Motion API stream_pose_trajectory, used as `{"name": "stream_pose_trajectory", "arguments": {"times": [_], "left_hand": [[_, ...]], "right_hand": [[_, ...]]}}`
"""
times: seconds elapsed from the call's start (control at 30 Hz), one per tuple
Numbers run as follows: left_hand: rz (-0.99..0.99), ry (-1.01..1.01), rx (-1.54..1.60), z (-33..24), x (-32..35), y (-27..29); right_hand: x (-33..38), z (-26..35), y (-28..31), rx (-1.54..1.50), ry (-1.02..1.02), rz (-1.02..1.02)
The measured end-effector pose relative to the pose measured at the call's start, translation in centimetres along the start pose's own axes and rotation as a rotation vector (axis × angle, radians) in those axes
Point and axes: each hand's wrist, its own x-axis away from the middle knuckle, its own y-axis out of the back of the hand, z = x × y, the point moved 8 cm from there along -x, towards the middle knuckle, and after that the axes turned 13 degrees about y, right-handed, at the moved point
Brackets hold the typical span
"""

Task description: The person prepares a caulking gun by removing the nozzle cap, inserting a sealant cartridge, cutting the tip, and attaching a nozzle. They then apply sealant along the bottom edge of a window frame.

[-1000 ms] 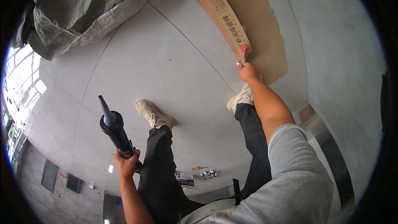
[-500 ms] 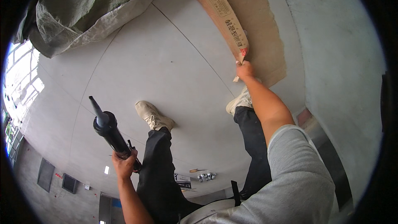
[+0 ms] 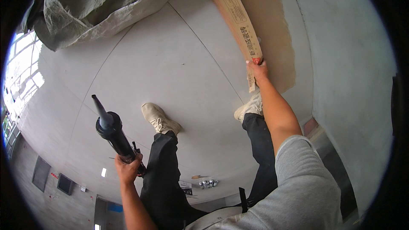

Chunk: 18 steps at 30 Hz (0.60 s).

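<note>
My left hand (image 3: 128,168) is wrapped round a black caulking gun (image 3: 116,138) beside my left leg. The gun's grey tapered nozzle (image 3: 101,108) points up and away from me. At the right, my right arm reaches forward and my right hand (image 3: 260,71) grips the near end of a long printed cardboard strip (image 3: 238,15). A narrow torn-looking end of the strip hangs below my fingers, just above my right shoe (image 3: 249,107). Beside the strip lies a flat brown sheet (image 3: 279,38) with a ragged edge.
A green and whitish cloth cover (image 3: 102,4) drapes over something at the far left. The pale floor (image 3: 191,72) has thin seams. A grey wall (image 3: 345,51) rises at the right. Several small silvery cans (image 3: 208,183) and a printed box (image 3: 186,187) sit behind my legs.
My right hand has shifted slightly right along with the strip's end, and more of the narrow end shows below it. The caulking gun stays nearly still in my left hand.
</note>
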Motion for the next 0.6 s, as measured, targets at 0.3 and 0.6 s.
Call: {"name": "stream_pose_trajectory", "arguments": {"times": [0.3,0.6], "left_hand": [[-0.028,-0.046,0.110,1.4,-0.3,2.9],[-0.324,-0.108,0.200,5.2,5.6,13.9]], "right_hand": [[8.7,12.7,-18.1,-0.019,-0.299,0.085],[21.5,55.6,-33.0,-0.807,0.206,0.963]]}}
